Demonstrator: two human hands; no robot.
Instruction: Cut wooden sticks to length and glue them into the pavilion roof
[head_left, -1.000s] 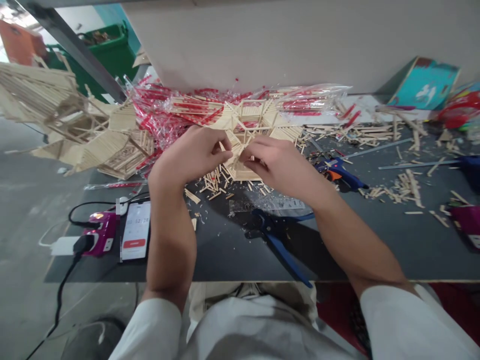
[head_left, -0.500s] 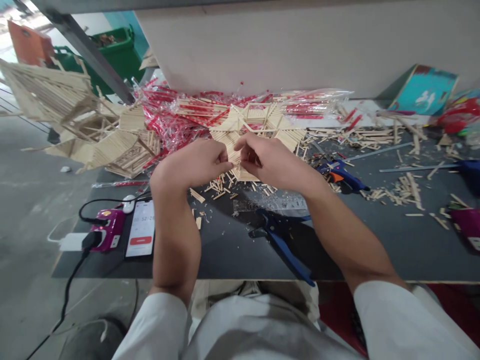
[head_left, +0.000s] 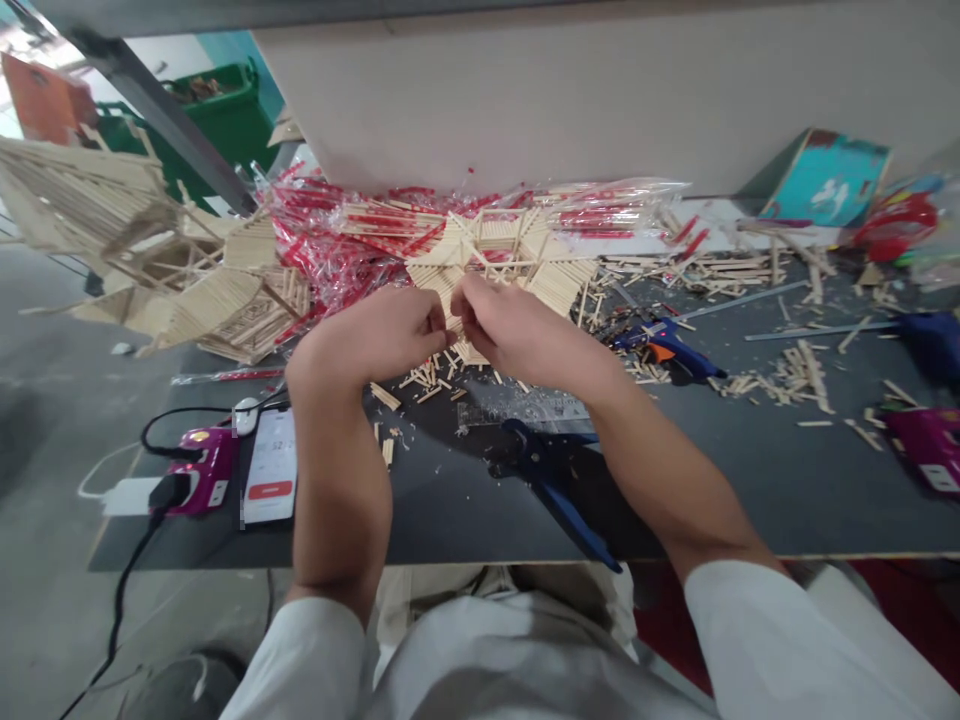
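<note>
A flat star-shaped model of glued wooden sticks (head_left: 517, 255) lies on the dark table (head_left: 750, 480), just beyond my hands. My left hand (head_left: 375, 335) and my right hand (head_left: 514, 335) meet at its near edge, fingertips almost touching. Both are closed in a pinch on a part of the stick model; what sits between the fingertips is too small to make out. Short cut stick pieces (head_left: 427, 375) lie under my hands.
Blue pliers (head_left: 551, 470) lie near my right forearm. A blue glue gun (head_left: 664, 345) is to the right, among scattered sticks. Packs of red-wrapped sticks (head_left: 337, 240) sit at the back. A larger stick structure (head_left: 150, 260) hangs off the left. A phone (head_left: 270, 465) and purple device (head_left: 199, 470) lie left.
My two hands have drawn closer together at the model's near edge, the right hand shifting left. The view has shifted slightly.
</note>
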